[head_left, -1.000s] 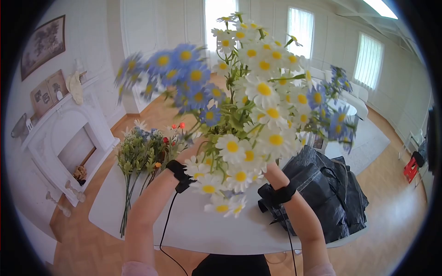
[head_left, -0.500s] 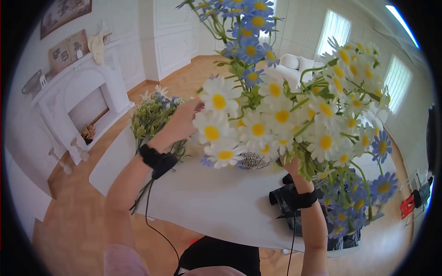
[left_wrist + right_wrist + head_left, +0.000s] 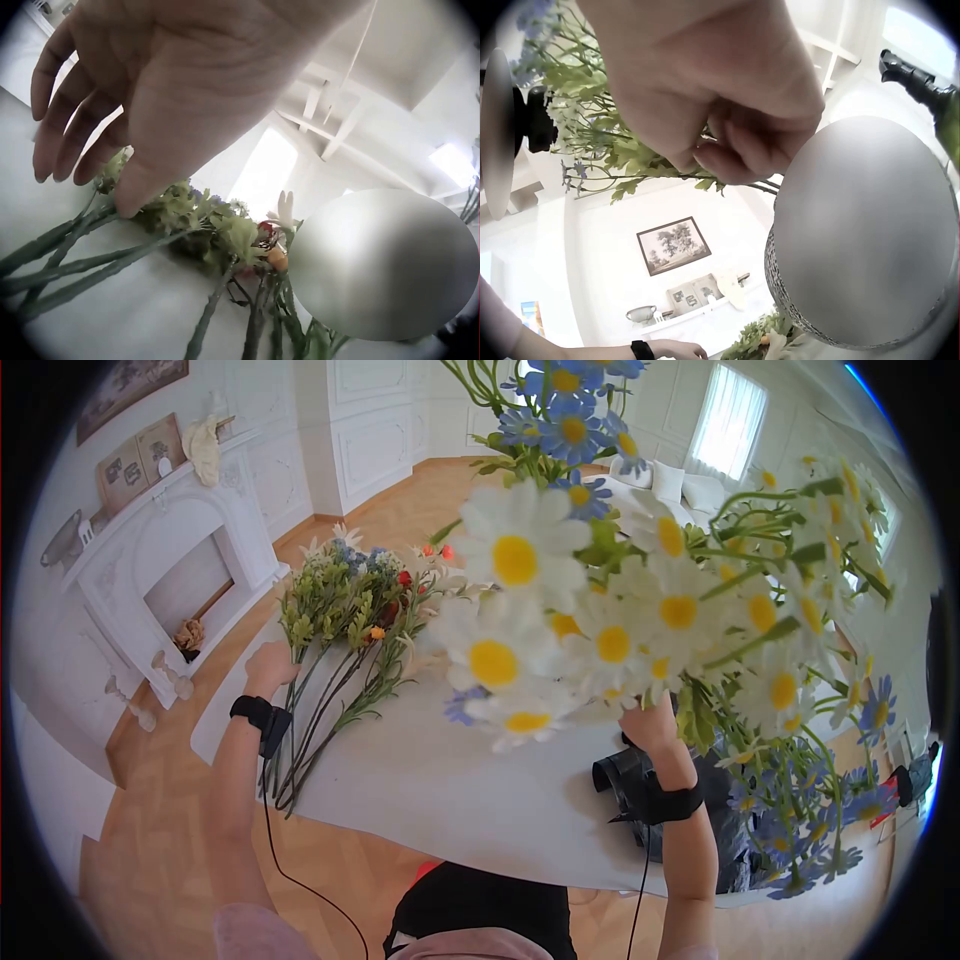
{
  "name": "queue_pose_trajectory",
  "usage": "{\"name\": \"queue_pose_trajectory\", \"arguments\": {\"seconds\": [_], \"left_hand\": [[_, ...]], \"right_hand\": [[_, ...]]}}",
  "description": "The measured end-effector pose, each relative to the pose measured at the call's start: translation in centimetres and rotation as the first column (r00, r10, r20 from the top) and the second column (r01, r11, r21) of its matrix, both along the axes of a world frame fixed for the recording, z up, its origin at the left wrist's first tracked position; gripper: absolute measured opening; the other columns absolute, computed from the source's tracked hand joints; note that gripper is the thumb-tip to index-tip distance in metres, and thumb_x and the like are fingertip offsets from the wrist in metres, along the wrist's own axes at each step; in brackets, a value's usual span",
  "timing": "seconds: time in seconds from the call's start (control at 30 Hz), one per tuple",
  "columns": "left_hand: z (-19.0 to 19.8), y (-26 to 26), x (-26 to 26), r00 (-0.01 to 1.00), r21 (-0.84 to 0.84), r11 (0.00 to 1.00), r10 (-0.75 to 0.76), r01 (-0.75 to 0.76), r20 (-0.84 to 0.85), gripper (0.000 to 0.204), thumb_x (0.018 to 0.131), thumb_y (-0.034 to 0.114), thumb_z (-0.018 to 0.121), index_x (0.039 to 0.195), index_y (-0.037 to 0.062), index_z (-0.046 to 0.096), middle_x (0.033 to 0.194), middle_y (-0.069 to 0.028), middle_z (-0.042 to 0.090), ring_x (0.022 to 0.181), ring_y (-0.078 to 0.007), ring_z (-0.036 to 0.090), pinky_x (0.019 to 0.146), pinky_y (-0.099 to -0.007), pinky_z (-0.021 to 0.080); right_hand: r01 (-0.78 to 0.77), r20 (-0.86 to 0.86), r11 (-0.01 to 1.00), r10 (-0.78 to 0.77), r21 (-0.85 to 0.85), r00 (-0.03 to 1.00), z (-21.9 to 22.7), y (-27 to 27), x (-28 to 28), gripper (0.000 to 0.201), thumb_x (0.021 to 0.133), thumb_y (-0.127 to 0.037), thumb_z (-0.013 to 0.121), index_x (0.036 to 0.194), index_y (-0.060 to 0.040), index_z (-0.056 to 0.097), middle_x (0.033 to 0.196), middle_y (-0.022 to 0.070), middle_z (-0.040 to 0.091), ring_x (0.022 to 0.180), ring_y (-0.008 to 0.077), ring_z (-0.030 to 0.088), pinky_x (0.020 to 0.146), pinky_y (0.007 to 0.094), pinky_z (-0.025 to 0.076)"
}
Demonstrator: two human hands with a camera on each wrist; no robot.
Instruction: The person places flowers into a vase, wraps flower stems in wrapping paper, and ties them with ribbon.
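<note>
My right hand (image 3: 652,726) is curled around the stems of a big bunch of artificial daisies (image 3: 678,612), white and blue with yellow centres. In the right wrist view the fist (image 3: 727,112) has thin stems coming out beside the fingers. A rounded vessel with silvery textured sides (image 3: 778,289) shows below it, mostly under a blurred oval; the daisies hide it in the head view. My left hand (image 3: 270,668) is at the left side of a second bunch of flowers (image 3: 350,600) lying on the table. Its fingers (image 3: 67,135) are loosely extended over the green stems (image 3: 97,270).
Black crinkled plastic (image 3: 715,800) lies on the right of the white table (image 3: 430,790), partly behind the daisies. Cables hang from both wrist straps. A white fireplace (image 3: 180,560) stands at the left, beyond the table edge.
The daisies swung to the right, now in the right hand alone. The left hand came away from them and moved left and down to the bunch lying on the table.
</note>
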State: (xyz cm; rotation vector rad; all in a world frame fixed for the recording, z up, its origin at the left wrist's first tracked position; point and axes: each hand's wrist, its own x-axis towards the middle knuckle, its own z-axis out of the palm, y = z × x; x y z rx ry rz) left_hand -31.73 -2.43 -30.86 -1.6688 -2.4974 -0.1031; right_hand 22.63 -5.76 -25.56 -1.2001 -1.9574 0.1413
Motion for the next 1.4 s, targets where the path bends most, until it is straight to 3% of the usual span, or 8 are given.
{"name": "queue_pose_trajectory", "arguments": {"seconds": [0.13,0.23,0.3,0.53,0.8,1.03,1.1,1.4], "left_hand": [[2.0,-1.2,1.6,0.978,-0.177,0.984,0.046,-0.009,0.204,0.032,0.065,0.029,0.065,0.08,0.0011,0.059,0.082,-0.0162,0.061,0.079,-0.0297,0.059,0.066,-0.0402,0.047],[0.8,-1.3,1.5,0.982,0.133,0.988,-0.104,0.083,0.156,0.029,0.066,0.026,0.064,0.081,0.003,0.057,0.081,-0.0158,0.06,0.081,-0.0299,0.059,0.065,-0.0409,0.047],[2.9,-1.9,3.7,0.968,0.016,0.998,0.056,-0.062,0.245,0.028,0.067,0.025,0.064,0.083,0.0046,0.056,0.082,-0.0163,0.059,0.081,-0.0311,0.058,0.065,-0.0413,0.047],[0.4,-1.1,2.8,0.984,0.018,0.999,0.038,-0.042,0.172,0.025,0.067,0.02,0.063,0.084,0.005,0.053,0.086,-0.0164,0.058,0.081,-0.0328,0.057,0.068,-0.0425,0.046],[0.9,-1.1,4.6,0.995,0.109,0.993,-0.057,0.048,0.076,0.043,0.065,0.001,0.057,0.104,0.0102,0.042,0.098,-0.0193,0.044,0.089,-0.0355,0.052,0.067,-0.0438,0.046],[1.2,-0.5,4.2,0.996,0.048,0.998,-0.038,0.034,0.083,0.04,0.065,0.005,0.061,0.102,0.009,0.046,0.099,-0.0177,0.045,0.089,-0.0352,0.052,0.069,-0.0425,0.046],[0.9,-0.5,4.2,0.994,0.115,0.991,-0.054,0.065,-0.096,0.035,0.065,0.007,0.063,0.097,0.0075,0.049,0.099,-0.017,0.046,0.088,-0.034,0.053,0.07,-0.0422,0.047],[-0.1,0.9,3.1,0.997,0.089,0.996,-0.013,0.02,-0.081,0.014,0.073,0.007,0.051,0.084,0.0017,0.057,0.099,-0.0184,0.047,0.086,-0.0342,0.054,0.07,-0.0427,0.046]], "right_hand": [[-0.185,-0.03,0.946,0.184,-0.267,0.982,5.8,-4.4,-3.7,0.019,0.076,-0.008,0.054,0.094,-0.0045,0.054,0.081,0.0081,0.056,0.072,0.0208,0.052,0.067,0.0306,0.043],[-0.193,-0.05,0.887,0.19,-0.419,0.981,6.9,-5.2,-4.8,0.018,0.075,-0.004,0.054,0.092,-0.0061,0.056,0.076,0.0052,0.054,0.068,0.0165,0.049,0.063,0.0286,0.042],[-0.239,-0.064,0.874,0.234,-0.422,0.97,6.7,-5.1,-4.3,0.015,0.076,-0.004,0.054,0.091,-0.0057,0.056,0.076,0.0041,0.054,0.067,0.0145,0.049,0.062,0.0271,0.042],[-0.334,-0.248,0.837,0.245,-0.433,0.937,6.7,-5.4,-4.8,0.006,0.079,-0.009,0.055,0.084,-0.004,0.055,0.07,0.0019,0.052,0.061,0.0113,0.047,0.056,0.0245,0.041],[-0.235,-0.086,0.842,0.222,-0.486,0.971,8.0,-5.7,-4.8,0.009,0.081,-0.011,0.054,0.078,-0.0033,0.051,0.064,-0.0004,0.048,0.055,0.0095,0.042,0.05,0.0239,0.037],[-0.469,-0.533,0.78,0.21,-0.414,0.82,6.2,-5.6,-4.9,0.016,0.081,-0.003,0.053,0.095,-0.0047,0.047,0.07,-0.0044,0.045,0.055,0.0037,0.037,0.046,0.019,0.032],[-0.462,-0.479,0.778,0.239,-0.426,0.845,6.3,-5.3,-4.6,0.017,0.081,-0.003,0.052,0.097,-0.005,0.047,0.071,-0.0044,0.045,0.055,0.0037,0.037,0.046,0.019,0.032],[-0.551,-0.439,0.706,0.365,-0.445,0.821,5.7,-4.5,-3.4,0.021,0.083,-0.003,0.049,0.103,-0.0061,0.046,0.074,-0.0049,0.045,0.057,0.0038,0.036,0.048,0.019,0.031]]}}
